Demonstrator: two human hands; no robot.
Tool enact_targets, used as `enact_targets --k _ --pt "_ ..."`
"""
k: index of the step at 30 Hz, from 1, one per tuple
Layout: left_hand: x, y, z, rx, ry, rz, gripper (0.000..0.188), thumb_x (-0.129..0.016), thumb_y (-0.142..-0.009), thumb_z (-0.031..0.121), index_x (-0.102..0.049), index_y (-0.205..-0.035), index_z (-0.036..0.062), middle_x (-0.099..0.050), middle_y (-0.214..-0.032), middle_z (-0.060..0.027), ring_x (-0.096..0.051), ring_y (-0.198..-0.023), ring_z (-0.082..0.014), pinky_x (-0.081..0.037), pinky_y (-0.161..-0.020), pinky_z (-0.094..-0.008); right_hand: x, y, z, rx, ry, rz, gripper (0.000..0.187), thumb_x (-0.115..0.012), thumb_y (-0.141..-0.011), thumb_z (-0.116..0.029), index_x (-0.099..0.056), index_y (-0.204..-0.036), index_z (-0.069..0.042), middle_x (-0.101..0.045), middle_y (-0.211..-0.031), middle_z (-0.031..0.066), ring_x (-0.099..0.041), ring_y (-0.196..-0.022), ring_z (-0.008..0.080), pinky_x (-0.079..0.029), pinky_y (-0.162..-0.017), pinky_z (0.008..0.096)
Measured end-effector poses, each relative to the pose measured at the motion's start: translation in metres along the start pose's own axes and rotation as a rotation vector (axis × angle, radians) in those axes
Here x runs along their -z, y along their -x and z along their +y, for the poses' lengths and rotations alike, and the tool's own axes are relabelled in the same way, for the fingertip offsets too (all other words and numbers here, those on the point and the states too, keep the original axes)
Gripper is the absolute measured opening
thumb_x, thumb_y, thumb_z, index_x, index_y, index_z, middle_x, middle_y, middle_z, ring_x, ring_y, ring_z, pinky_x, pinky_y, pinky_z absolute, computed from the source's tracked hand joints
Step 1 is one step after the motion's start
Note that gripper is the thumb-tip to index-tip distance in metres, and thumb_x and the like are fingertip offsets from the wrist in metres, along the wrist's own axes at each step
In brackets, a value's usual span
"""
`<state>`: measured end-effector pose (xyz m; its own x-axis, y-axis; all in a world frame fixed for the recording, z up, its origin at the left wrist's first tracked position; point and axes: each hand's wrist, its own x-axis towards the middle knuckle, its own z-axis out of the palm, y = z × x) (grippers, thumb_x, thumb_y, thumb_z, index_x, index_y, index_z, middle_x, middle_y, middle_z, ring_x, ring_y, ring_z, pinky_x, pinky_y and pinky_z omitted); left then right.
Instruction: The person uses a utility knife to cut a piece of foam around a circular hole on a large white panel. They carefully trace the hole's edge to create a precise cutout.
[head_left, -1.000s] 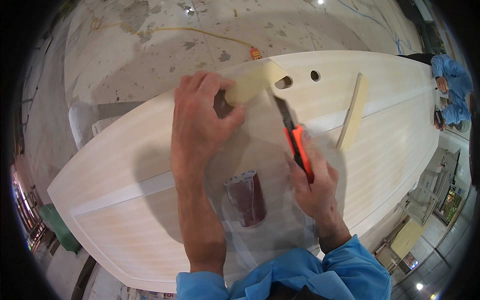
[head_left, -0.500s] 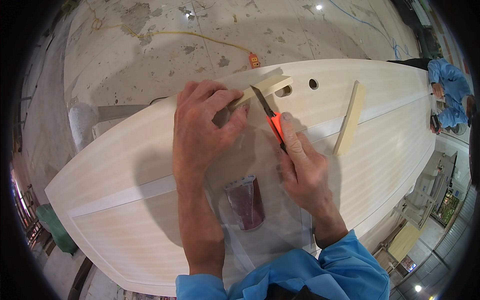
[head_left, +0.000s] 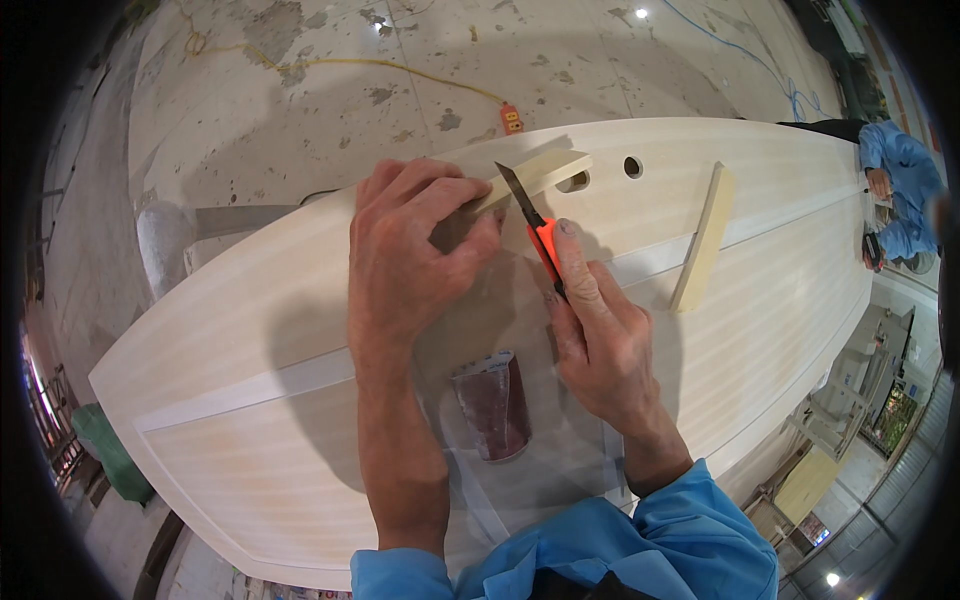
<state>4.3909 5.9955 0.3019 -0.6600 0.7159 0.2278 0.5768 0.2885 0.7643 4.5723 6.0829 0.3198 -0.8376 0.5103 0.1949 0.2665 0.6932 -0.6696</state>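
My left hand [head_left: 410, 245] grips one end of a pale wooden strip [head_left: 553, 170], which slants up to the right over the far part of a large cream, boat-shaped panel [head_left: 250, 330]. In my right hand [head_left: 605, 335] is an orange and black utility knife [head_left: 545, 240], its long blade extended. The blade crosses in front of the strip close to my left fingertips; whether it touches the wood I cannot tell. A curled piece of dark red sandpaper [head_left: 492, 410] rests on the panel between my forearms.
A second wooden strip [head_left: 705, 240] lies on the panel at the right. Two holes pierce the panel, one a round hole [head_left: 633, 167]. An orange socket box [head_left: 511, 119] on a yellow cord sits beyond the far edge. A person in blue [head_left: 900, 180] works at the far right end.
The knife blade has shifted slightly up and to the left across the strip. My left hand and the strip have moved only a little to the right in view.
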Motion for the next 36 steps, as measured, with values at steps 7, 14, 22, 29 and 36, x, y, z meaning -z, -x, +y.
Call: enact_targets --k 7,14,22,29,36 --pt "0.0013 0.0004 0.0004 -0.021 -0.027 -0.008 0.024 -0.077 -0.071 0.006 -0.078 -0.095 0.0039 -0.073 -0.098 -0.0077 -0.063 -0.094 -0.0261 -0.053 -0.084 -0.0382 0.0006 -0.0002 -0.0006 0.013 0.020 -0.010 0.073 -0.070 -0.083 0.010 -0.049 -0.151 -0.003 -0.058 -0.086 0.0096 -0.059 -0.061 0.0237 -0.053 -0.054 0.0367" --pt "-0.0010 0.0000 0.0022 -0.022 -0.008 0.009 0.024 -0.080 -0.068 0.010 -0.076 -0.092 0.0044 -0.071 -0.097 -0.0038 -0.061 -0.092 -0.0265 -0.047 -0.087 -0.0397 -0.0016 0.0000 0.0008 0.009 0.029 -0.001 0.073 -0.071 -0.082 0.010 -0.050 -0.151 -0.003 -0.059 -0.086 0.0099 -0.058 -0.060 0.0239 -0.053 -0.054 0.0372" --pt "-0.0015 0.0003 0.0022 -0.023 -0.063 -0.015 0.029 -0.083 -0.067 0.005 -0.076 -0.095 0.0048 -0.072 -0.097 -0.0058 -0.062 -0.093 -0.0267 -0.051 -0.086 -0.0384 -0.0028 -0.0004 0.0035 0.030 0.012 0.019 0.074 -0.071 -0.081 0.012 -0.050 -0.151 -0.004 -0.059 -0.088 0.0099 -0.058 -0.060 0.0227 -0.052 -0.053 0.0369" --pt "-0.0043 0.0013 0.0012 -0.027 -0.045 0.020 0.028 -0.082 -0.065 0.005 -0.073 -0.092 0.0055 -0.070 -0.095 -0.0040 -0.061 -0.094 -0.0274 -0.046 -0.089 -0.0402 0.0013 -0.0008 -0.0040 -0.008 0.077 -0.046 0.071 -0.068 -0.083 0.010 -0.050 -0.151 -0.004 -0.061 -0.087 0.0108 -0.059 -0.061 0.0237 -0.052 -0.056 0.0363" --pt "-0.0049 -0.0003 0.0036 -0.032 -0.096 0.034 0.028 -0.083 -0.070 0.004 -0.075 -0.096 0.0041 -0.069 -0.090 -0.0062 -0.061 -0.088 -0.0267 -0.049 -0.082 -0.0394 -0.0043 -0.0039 -0.0043 -0.028 0.071 -0.043 0.086 -0.063 -0.072 0.009 -0.046 -0.155 -0.007 -0.057 -0.088 0.0099 -0.059 -0.057 0.0252 -0.053 -0.051 0.0366"
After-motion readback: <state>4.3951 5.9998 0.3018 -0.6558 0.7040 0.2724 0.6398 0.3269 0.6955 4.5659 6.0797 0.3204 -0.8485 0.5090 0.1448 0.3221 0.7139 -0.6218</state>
